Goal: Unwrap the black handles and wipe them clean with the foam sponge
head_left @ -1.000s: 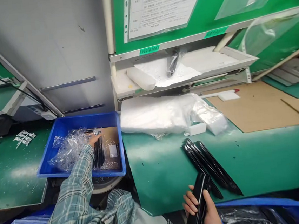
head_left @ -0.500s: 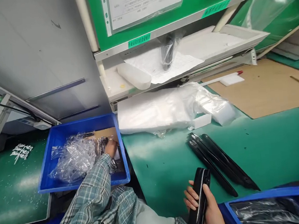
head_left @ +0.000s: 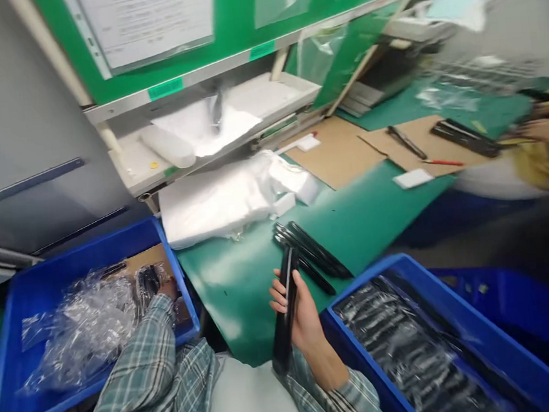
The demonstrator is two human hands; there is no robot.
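At centre, flat green tabletop (head_left: 234, 287); grey panel (head_left: 7, 108), ten o'clock. Right hand (head_left: 304, 310) closed round long black part (head_left: 285, 321); left hand (head_left: 168, 287), eight o'clock, inside blue bin (head_left: 89, 255), grip unclear.

The held black part (head_left: 283, 335) is showing a glossy, plastic-looking finish, and crinkled clear film (head_left: 96, 320) is glinting inside the smooth plastic bin (head_left: 85, 258). The green tabletop (head_left: 236, 313) is reflecting light (smooth, semi-gloss), while brown cardboard (head_left: 335, 161) is looking matt.
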